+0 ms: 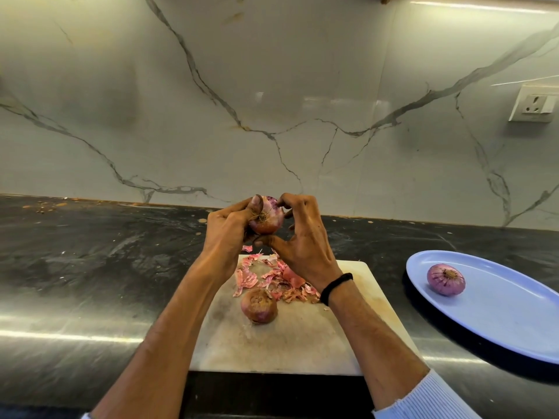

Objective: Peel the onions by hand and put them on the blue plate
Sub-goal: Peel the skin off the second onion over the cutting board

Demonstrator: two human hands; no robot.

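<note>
Head view: the left hand (225, 234) is clamped round the held onion (267, 217), thumb over its top, raising it above the far edge of the cutting board (272, 346). The right hand (302, 237) is curled against the onion's right side, forefinger hooked at the top and thumb underneath. The bulb looks firm and light enough for one hand. Its papery outer skin is probably brittle and tears in flakes, as the skins (272, 276) strewn toward the board's far edge suggest. The glossy purple layer beneath is likely slippery, so the better hold is across the body, lifting skin from the root tuft or the tip. An unpeeled onion (259, 306) sits near the board's middle, just beside the skins. A peeled onion (445, 279) lies on the blue plate (484, 328) toward the worktop's (90, 267) right edge. The held onion's far side and its left flank are hidden by fingers. Whether the right fingertips pinch a flap of skin cannot be told, and the plate's right end is cut off.
</note>
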